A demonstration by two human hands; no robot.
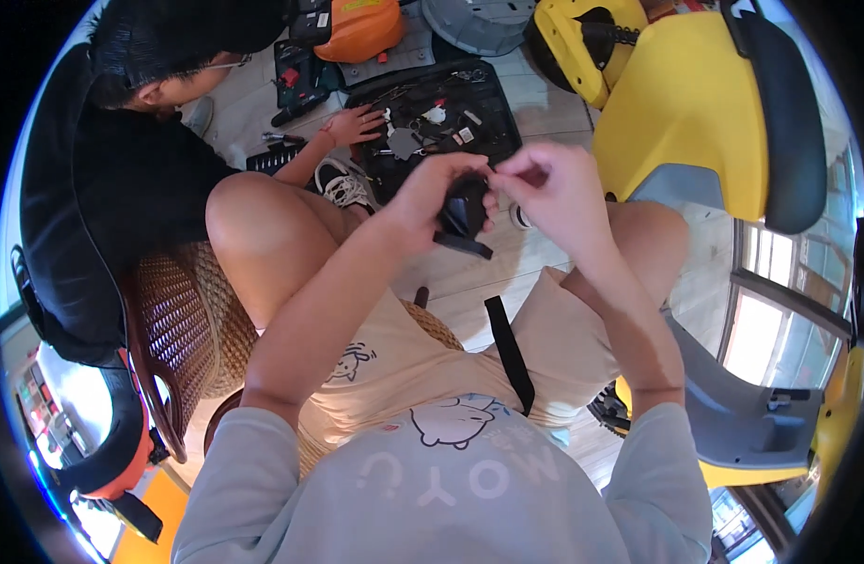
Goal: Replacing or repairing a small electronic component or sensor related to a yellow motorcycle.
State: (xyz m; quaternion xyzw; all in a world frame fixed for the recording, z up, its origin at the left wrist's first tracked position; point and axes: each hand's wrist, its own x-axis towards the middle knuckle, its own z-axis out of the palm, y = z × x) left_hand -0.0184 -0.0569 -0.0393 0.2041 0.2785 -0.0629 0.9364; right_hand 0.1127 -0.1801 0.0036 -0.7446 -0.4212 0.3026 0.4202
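Above my knees, my left hand is closed round a black angular plastic part, which has a flat flange at its lower end. My right hand meets it at the top, with thumb and forefinger pinched together by the part's upper edge. Whatever sits in that pinch is too small to make out. Beyond both hands lies a black tray with small metal pieces, keys and tools in it.
At the left, a person in black reaches a hand to the tray's edge. A yellow scooter-like body stands right, with a grey and yellow one below. An orange case lies far ahead; a wicker chair stands left.
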